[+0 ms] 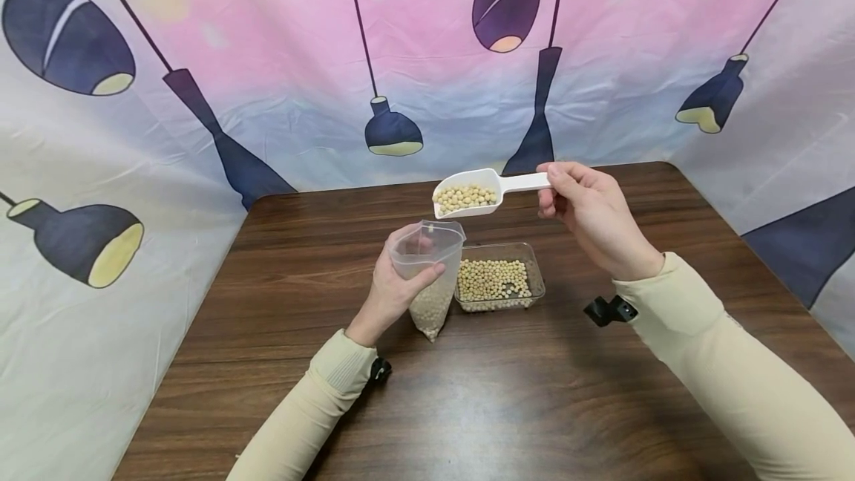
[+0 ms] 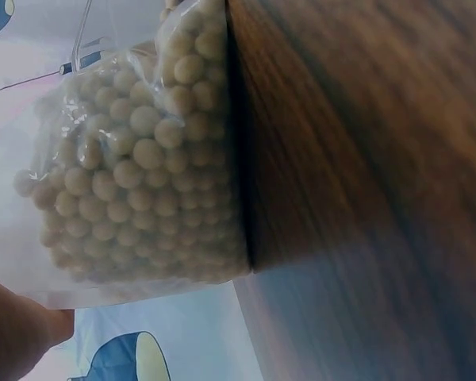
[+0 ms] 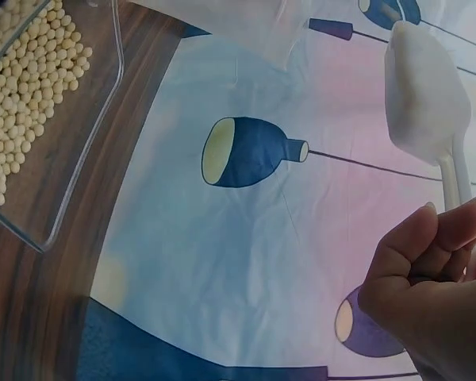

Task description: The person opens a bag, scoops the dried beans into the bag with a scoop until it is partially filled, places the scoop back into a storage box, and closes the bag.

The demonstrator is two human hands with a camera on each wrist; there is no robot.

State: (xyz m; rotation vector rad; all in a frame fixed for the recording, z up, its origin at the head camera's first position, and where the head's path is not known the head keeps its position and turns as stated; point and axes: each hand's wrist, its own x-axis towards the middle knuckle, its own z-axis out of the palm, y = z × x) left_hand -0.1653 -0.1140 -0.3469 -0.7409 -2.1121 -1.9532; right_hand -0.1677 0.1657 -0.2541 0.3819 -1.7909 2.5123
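Note:
A white plastic scoop (image 1: pixel 490 182) carries a load of pale round soybeans (image 1: pixel 464 200). My right hand (image 1: pixel 588 206) pinches the end of its handle, holding it in the air just above and right of the bag's mouth. A clear plastic bag (image 1: pixel 430 266) stands on the table, its lower part filled with the same beans (image 2: pixel 135 182). Around the upper part of the bag my left hand (image 1: pixel 397 277) curls, thumb in front, and the mouth is spread wide. In the right wrist view the scoop (image 3: pixel 428 91) shows its underside.
Just right of the bag, a clear rectangular tray (image 1: pixel 537 288) holds many loose soybeans (image 1: pixel 493 279). Both stand on a dark wood-grain table (image 1: pixel 287 288). A patterned cloth (image 1: pixel 287 58) with lamp drawings hangs behind the table and along its sides.

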